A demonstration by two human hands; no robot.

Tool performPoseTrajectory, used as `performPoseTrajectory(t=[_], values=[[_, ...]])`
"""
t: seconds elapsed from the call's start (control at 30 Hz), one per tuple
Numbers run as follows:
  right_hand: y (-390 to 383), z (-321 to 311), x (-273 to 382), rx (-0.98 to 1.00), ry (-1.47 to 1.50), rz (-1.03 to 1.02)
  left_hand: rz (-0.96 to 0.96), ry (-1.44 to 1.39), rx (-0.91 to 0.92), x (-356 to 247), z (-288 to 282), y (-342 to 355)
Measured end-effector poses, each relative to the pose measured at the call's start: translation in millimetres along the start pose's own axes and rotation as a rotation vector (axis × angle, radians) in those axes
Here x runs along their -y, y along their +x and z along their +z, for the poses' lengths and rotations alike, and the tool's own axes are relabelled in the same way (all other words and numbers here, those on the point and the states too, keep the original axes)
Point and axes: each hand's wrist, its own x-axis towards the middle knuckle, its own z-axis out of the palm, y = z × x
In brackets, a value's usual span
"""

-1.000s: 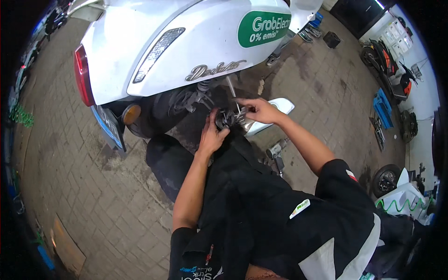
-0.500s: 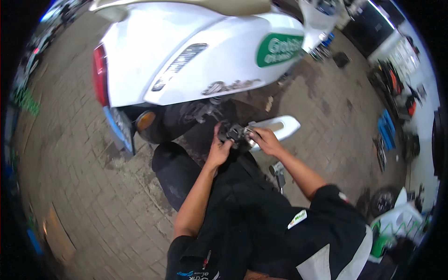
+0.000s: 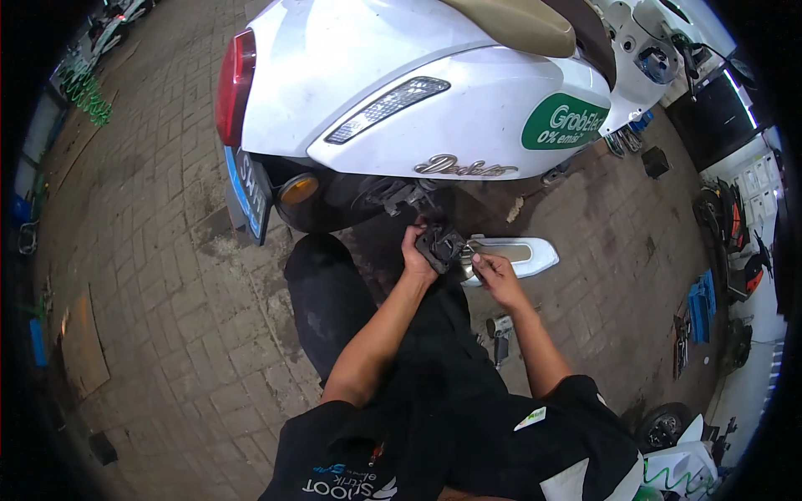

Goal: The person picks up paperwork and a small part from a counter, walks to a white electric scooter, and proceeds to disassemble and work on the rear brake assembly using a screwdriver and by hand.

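My left hand [image 3: 418, 255] is wrapped round a dark, blocky metal part [image 3: 441, 246] that looks like a brake caliper, held above my lap. My right hand [image 3: 495, 277] is pinched just to the right of it, around something small that I cannot make out. Directly ahead stands a white scooter [image 3: 376, 117], with dark mechanical parts [image 3: 401, 194] showing under its body near the rear wheel. A white elongated body panel [image 3: 539, 257] lies on the floor beyond my right hand.
On the paving by my right forearm rests a grey power tool [image 3: 499, 334]. Further right are a blue plastic object [image 3: 702, 305], long hand tools [image 3: 682, 342] and a loose wheel [image 3: 664, 427]. A flat brown board [image 3: 86, 346] lies at far left.
The view has swung, so the scooter sits further right and more of its seat shows. My right hand has drawn slightly away from the dark part, which my left hand still holds.
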Motion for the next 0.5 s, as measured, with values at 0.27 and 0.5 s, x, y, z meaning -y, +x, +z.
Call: performPoseTrajectory(t=[0.27,0.5], values=[[9.3,78.1,1.2,-0.387,1.118,0.326,0.440,0.529,-0.115,17.9,-25.2,37.1],[-13.7,55.5,-34.8,-0.393,0.351,0.210,0.315,0.646,0.005,16.6,-43.3,16.0]])
